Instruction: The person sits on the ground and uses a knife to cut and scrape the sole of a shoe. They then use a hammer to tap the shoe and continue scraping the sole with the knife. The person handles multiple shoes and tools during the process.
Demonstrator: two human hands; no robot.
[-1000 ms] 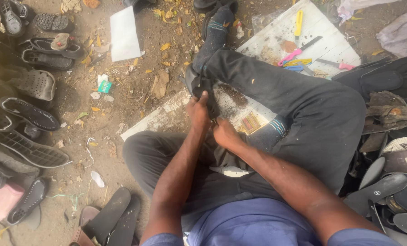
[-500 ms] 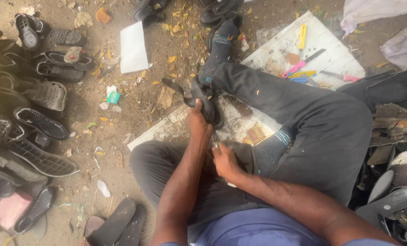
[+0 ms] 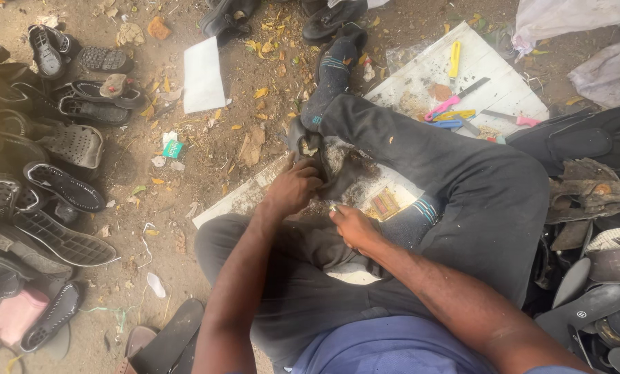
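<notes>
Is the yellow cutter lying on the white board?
Yes, the yellow cutter lies flat on the white board, far from both hands.

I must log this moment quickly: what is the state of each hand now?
Left hand: closed, fingers gripping the dark shoe on the board.
Right hand: closed, pinching something small; what it is cannot be told.

Yellow cutter (image 3: 454, 59) and pink-handled tool (image 3: 441, 108) on a white board (image 3: 504, 90); dark socks (image 3: 332, 73) striped teal.
</notes>
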